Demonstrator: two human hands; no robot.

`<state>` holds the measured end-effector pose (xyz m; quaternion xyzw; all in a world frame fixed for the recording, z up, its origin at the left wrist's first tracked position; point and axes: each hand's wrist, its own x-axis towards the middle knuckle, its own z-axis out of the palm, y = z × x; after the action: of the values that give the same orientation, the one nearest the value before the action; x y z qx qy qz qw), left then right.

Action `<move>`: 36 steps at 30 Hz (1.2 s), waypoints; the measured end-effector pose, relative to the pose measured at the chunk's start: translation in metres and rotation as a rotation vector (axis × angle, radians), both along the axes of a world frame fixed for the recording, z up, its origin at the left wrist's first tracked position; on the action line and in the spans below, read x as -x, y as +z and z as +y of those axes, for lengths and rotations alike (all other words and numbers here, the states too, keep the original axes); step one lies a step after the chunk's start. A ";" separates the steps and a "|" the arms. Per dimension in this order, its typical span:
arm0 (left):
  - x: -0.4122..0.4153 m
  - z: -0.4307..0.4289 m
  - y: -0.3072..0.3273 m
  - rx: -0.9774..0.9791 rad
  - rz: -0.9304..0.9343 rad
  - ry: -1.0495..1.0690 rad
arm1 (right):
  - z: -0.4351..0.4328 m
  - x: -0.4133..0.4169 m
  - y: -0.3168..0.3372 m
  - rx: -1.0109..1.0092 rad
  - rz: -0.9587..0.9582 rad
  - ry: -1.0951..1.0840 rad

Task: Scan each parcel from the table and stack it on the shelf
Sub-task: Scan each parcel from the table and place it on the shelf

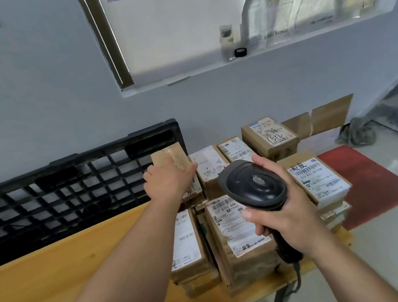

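1. Cardboard, small and flat: the held parcel [170, 157] is up in the left hand [169, 183]. The thumb pinches its right edge and the fingers are wrapped behind it, out of sight. It is clear above the pile.
2. It looks light and stiff enough for one hand. The face shown is plain board under glossy tape, which may be slick, so the edges and corners are probably the surest hold. No label shows on this side, so I judge it needs turning before the scan.
3. The right hand [284, 212] is clenched round the handle of the black scanner [254, 185], whose head is over the pile. I cannot tell whether the trigger is pressed.
4. The remaining parcels [237, 229] are stacked in layers, labels up, at the right end of the wooden table [57, 273]. The larger ones likely weigh more and would suit a hold on opposite sides.
5. A black pallet [60, 193] leans against the wall behind. No shelf is in view.
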<state>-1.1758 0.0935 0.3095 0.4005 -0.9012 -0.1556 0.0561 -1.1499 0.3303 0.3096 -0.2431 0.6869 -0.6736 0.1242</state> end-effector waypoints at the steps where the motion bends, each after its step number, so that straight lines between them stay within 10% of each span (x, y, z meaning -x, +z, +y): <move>1: 0.000 -0.001 -0.001 -0.012 0.004 0.003 | 0.001 0.001 -0.001 0.002 -0.004 0.001; 12: -0.048 -0.024 0.012 -0.501 0.055 -0.018 | 0.006 -0.015 0.003 0.026 0.011 0.059; 17: -0.100 -0.020 0.000 -0.671 0.361 -0.024 | 0.006 -0.035 0.010 0.065 -0.003 0.131; 36: -0.269 0.017 -0.020 -0.574 0.667 -0.014 | 0.012 -0.148 0.019 0.144 -0.046 0.397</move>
<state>-0.9065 0.1107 0.2893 0.3215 -0.7567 -0.5210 0.2293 -1.0020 0.3428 0.3290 -0.3664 0.5725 -0.6887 0.2524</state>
